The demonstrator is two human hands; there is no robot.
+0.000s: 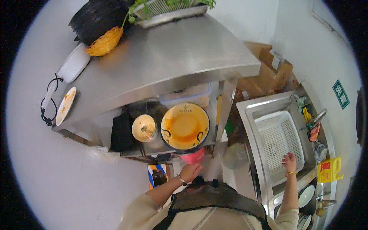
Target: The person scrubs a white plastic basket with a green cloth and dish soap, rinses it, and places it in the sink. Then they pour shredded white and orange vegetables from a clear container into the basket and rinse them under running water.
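Note:
My left hand point(191, 172), with a bracelet on its wrist, hangs with nothing in it near a pink bucket point(194, 155); its fingers look loosely bent. Above it, on the lower shelf of a steel table, a large bowl point(185, 126) with orange sauce residue stands beside a smaller bowl point(143, 128) holding a spoon. My right hand point(289, 159), with a gold bracelet, is over the right edge of a white plastic basket point(280, 146) in the sink. Whether its fingers touch the basket cannot be told.
The steel tabletop point(172, 51) bears a leaning stack of black dishes point(99, 20), a white plate with food scraps point(66, 105) and greens in a basket point(169, 8). Cardboard boxes point(258, 74) stand behind the sink point(247, 115). A yellow detergent jug point(328, 170) and faucet point(318, 117) line its right side.

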